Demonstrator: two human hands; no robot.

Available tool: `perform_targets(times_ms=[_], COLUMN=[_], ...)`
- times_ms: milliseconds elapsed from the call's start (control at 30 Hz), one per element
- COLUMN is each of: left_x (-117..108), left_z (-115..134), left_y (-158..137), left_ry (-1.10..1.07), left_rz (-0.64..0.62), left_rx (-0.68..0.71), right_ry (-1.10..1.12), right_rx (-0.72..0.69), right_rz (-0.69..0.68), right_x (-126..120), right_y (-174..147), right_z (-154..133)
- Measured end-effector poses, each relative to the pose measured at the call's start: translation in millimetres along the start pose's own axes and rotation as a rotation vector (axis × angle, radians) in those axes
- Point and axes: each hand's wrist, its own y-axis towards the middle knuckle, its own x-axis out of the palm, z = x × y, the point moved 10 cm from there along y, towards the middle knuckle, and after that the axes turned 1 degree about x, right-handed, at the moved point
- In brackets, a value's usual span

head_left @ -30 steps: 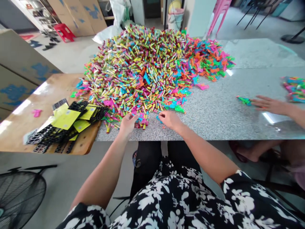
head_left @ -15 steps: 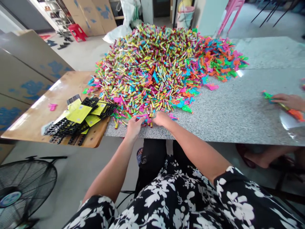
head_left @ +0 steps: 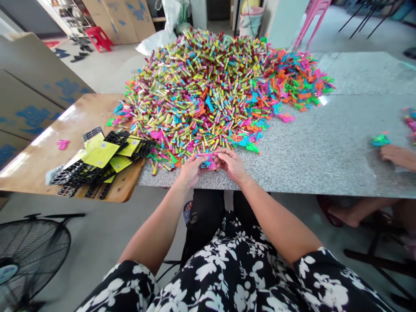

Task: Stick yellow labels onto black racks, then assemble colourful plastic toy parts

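A speckled grey stone tabletop (head_left: 276, 169) runs across the view, with a varnished wooden tabletop (head_left: 76, 117) beside it on the left. On the stone rises a broad heap of small capped tubes (head_left: 195, 95), mostly yellow, with red, pink and blue among them. A black mesh fan (head_left: 35, 251) stands at lower left. Adjoining the heap's right flank is a pile of gun-shaped plastic pieces (head_left: 292, 82) in orange, pink, green and blue. Black plastic grids (head_left: 79, 173) lie stacked on the wood, yellow cards (head_left: 101, 154) among them. The left hand (head_left: 191, 171) and right hand (head_left: 233, 164) meet at the heap's near edge, thumbs and fingers pinched on pink-and-blue plastic pieces (head_left: 212, 165) between them; the fingers partly cover these. At far right, a co-worker's hand (head_left: 398, 156) rests near a small green-and-blue piece (head_left: 380, 140).
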Motion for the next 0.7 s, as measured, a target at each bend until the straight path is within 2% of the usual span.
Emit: perform_targets(times_ms=[133,300,500,700], left_x=[3,11,21,42], left_z=[-2,2,1,-22], left_y=[0,-2,-6,-5], left_ry=[0.003,-0.006,-0.014,0.015], left_rz=[0.024,-0.005,-0.042,-0.076], left_rx=[-0.011,-0.012,-0.055,-0.149], right_ry=[-0.025,-0.084,-0.326,-0.358], right_rx=[-0.022,-0.111,-0.192,-0.120], right_rz=[0.013,0.039,0.029,0.008], right_x=[-5,-7,-14,-39], right_y=[-5,-14,-28,-47], right_z=[-2,-15,-42,-42])
